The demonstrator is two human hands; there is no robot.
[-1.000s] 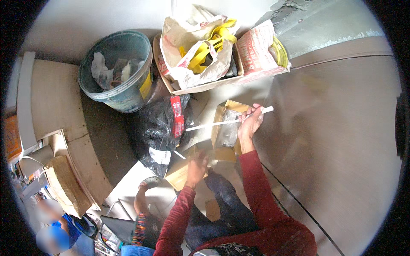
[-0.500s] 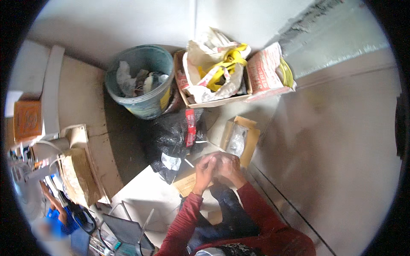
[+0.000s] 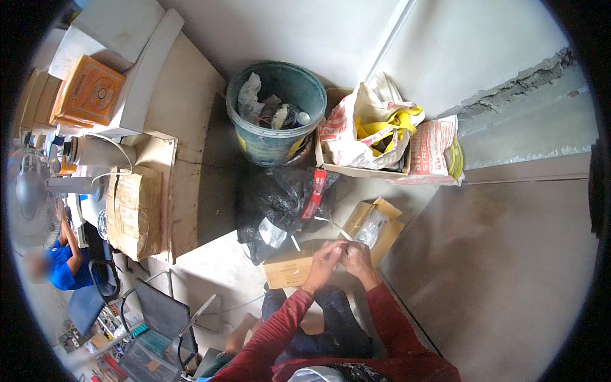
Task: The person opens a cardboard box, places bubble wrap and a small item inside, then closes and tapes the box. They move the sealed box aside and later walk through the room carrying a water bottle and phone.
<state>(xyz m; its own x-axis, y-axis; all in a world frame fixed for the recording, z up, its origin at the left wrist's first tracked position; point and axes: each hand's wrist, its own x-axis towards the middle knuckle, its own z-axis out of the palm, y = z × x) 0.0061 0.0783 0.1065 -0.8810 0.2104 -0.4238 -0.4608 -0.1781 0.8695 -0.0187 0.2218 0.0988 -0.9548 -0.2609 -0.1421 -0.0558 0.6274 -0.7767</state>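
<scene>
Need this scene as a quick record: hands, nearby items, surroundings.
Left hand: close against right hand, grip unclear
Right hand: level with left, grip unclear
Open carton: just beyond right hand, clear plastic inside
Cardboard box: beside left hand
Black bag: beyond cardboard box
Bucket: dark green, behind black bag

Bright indoor fisheye shot, uneven light, fine detail soft.
Wall [image 3: 299, 32] at top pale and bright, floor [image 3: 223, 258] left of centre also bright; light source not visible. Deep shadow on the dark recess [image 3: 219, 191] left of centre; brown panel [image 3: 484, 254] at right dimmer, blotchy. Glints on black plastic bag [image 3: 273, 200] and clear wrap [image 3: 371, 229]. Left hand [image 3: 323, 262] and right hand [image 3: 358, 260] slightly soft, detail between fingertips unreadable. Fan [image 3: 32, 197] at left rim hazy, stretched. Straight edges bow; corners black.
</scene>
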